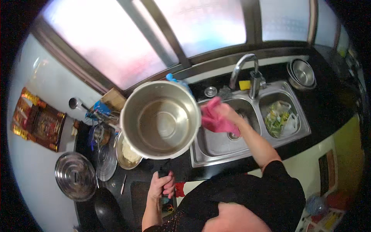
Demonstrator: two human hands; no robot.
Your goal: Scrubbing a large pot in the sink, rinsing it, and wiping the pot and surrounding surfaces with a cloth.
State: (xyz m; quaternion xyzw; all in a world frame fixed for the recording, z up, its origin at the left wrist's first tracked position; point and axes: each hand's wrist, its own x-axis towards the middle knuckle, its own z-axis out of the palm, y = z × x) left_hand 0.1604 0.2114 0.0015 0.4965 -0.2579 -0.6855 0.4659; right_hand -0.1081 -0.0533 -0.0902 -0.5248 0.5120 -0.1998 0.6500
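A large metal pot (161,121), its open top facing me, is tilted above the counter to the left of the sink. My left hand (163,184) is closed around its black handle at the near side. My right hand (226,114) holds a pink cloth (216,119) at the pot's right rim, over the left sink basin. The inside of the pot has a brownish tint with bright reflections.
The double sink (303,127) holds a plastic bag with greens (278,119) in its right basin, below a faucet (255,84). Nested metal bowls (303,74) stand behind. Left are a bowl of pale food (130,153), a knife (123,184) and a round lid (76,176).
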